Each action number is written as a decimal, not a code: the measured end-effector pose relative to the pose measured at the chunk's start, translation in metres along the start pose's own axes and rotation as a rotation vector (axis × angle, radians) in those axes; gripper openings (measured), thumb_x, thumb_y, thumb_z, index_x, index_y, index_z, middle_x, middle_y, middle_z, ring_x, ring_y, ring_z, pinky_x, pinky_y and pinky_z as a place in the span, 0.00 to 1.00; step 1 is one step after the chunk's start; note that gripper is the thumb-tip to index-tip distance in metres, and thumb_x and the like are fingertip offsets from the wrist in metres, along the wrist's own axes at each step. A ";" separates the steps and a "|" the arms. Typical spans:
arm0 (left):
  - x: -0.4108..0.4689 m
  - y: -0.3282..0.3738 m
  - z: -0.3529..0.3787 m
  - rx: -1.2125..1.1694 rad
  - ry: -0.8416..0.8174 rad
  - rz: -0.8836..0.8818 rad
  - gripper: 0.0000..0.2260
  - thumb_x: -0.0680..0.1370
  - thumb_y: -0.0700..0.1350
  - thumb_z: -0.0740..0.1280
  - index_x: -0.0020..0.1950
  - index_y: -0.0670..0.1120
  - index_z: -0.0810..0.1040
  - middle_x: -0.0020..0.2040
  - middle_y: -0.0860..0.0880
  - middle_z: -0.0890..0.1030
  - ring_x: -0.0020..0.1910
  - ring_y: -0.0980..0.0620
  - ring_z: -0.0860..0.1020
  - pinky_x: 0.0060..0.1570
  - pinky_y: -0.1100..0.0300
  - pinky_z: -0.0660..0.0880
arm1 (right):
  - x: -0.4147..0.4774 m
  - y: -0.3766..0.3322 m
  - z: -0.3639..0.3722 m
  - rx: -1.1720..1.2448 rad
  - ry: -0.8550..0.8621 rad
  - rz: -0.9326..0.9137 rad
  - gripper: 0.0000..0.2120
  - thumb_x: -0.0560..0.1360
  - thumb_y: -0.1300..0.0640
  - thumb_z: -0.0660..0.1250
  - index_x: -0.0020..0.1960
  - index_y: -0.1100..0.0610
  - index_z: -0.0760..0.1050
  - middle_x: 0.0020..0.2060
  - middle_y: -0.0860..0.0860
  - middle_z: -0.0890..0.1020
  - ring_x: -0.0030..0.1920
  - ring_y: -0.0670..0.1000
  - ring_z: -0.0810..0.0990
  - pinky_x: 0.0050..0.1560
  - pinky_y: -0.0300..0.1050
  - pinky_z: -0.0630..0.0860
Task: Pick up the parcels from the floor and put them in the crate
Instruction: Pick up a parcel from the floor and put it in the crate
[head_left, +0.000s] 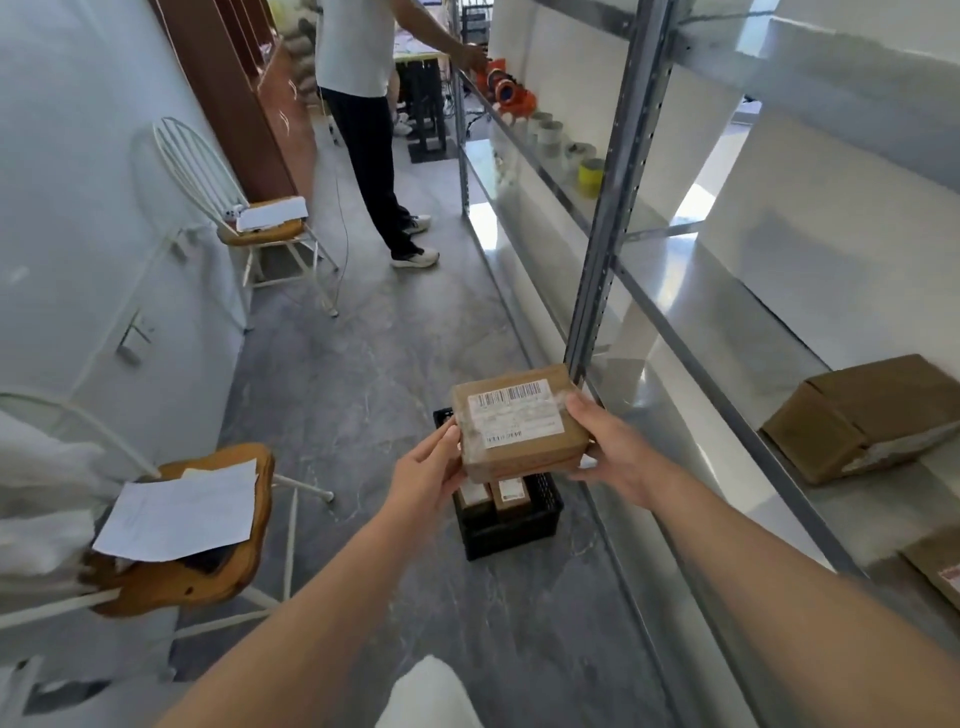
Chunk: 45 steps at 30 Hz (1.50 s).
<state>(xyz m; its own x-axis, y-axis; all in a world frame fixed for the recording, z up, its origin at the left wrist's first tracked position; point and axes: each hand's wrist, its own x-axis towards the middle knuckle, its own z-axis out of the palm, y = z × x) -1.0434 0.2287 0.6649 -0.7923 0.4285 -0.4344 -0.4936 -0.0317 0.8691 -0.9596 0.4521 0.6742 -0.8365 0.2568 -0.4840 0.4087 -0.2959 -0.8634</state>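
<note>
A brown cardboard parcel (519, 423) with a white barcode label is held in the air between both my hands. My left hand (428, 475) grips its left side and my right hand (610, 447) grips its right side, thumb on top. Directly below it on the grey floor stands a black plastic crate (511, 527). Two smaller brown parcels (496, 496) with white labels lie inside the crate, partly hidden by the held parcel.
Metal shelving (602, 249) runs along the right, with a brown box (865, 415) and tape rolls (589, 174) on it. Two white chairs with wooden seats (208, 525) stand on the left, papers on them. Another person (374, 130) stands further down the aisle.
</note>
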 end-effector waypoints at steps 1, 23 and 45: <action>0.011 0.001 -0.002 -0.003 0.000 0.000 0.15 0.81 0.46 0.65 0.67 0.49 0.76 0.54 0.52 0.85 0.55 0.53 0.83 0.53 0.59 0.79 | 0.013 -0.003 0.000 -0.018 -0.005 0.007 0.30 0.73 0.35 0.67 0.73 0.39 0.66 0.64 0.49 0.80 0.66 0.56 0.75 0.66 0.71 0.69; 0.338 -0.029 -0.086 0.124 0.107 -0.360 0.19 0.79 0.32 0.64 0.70 0.41 0.72 0.45 0.54 0.82 0.44 0.56 0.81 0.38 0.67 0.81 | 0.341 0.020 0.037 -0.301 0.201 0.320 0.27 0.82 0.60 0.61 0.76 0.41 0.61 0.62 0.47 0.80 0.55 0.48 0.81 0.49 0.46 0.82; 0.503 -0.415 -0.079 0.777 0.138 -0.605 0.36 0.79 0.40 0.60 0.79 0.59 0.42 0.59 0.45 0.78 0.49 0.47 0.80 0.50 0.53 0.78 | 0.554 0.391 -0.078 -0.876 -0.124 0.584 0.34 0.81 0.56 0.61 0.80 0.42 0.46 0.57 0.52 0.81 0.54 0.52 0.80 0.59 0.53 0.78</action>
<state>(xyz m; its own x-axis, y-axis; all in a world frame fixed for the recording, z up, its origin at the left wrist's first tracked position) -1.2652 0.3861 0.0674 -0.5440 0.0667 -0.8364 -0.4955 0.7789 0.3844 -1.2345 0.5508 0.0573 -0.4362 0.1789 -0.8819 0.8386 0.4362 -0.3263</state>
